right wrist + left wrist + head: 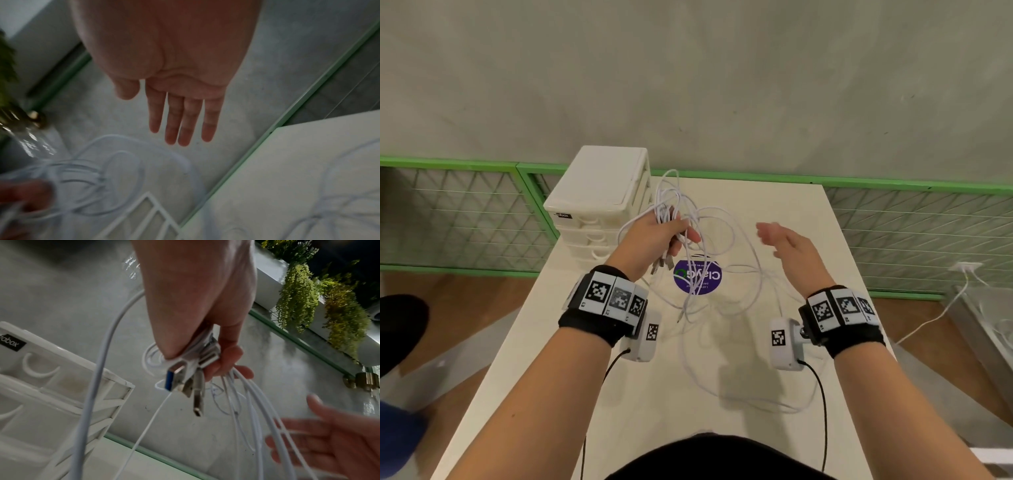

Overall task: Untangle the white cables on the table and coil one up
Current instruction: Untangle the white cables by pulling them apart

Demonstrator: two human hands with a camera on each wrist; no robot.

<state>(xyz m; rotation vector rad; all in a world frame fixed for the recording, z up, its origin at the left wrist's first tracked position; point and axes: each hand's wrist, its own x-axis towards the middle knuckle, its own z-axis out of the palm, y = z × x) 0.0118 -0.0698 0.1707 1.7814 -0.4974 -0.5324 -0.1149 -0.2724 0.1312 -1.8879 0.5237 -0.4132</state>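
My left hand [671, 233] is raised above the table and grips a bundle of white cables [709, 260] near their plug ends. In the left wrist view the left hand [205, 340] is closed round the bundle and several USB plugs [185, 379] stick out below the fist. Loops of cable rise above the hand and hang in a tangle down to the tabletop [619, 394]. To the right my right hand [787, 240] hovers, fingers straight, holding nothing. The right wrist view shows this right hand [180, 113] flat and empty above blurred cable loops [123, 175].
A white plastic drawer unit [599, 202] stands at the table's far left corner, close to my left hand. A round purple sticker [698, 277] lies under the tangle. Green-framed mesh fencing [458, 216] runs behind the table. Another white cable [945, 308] trails on the floor at right.
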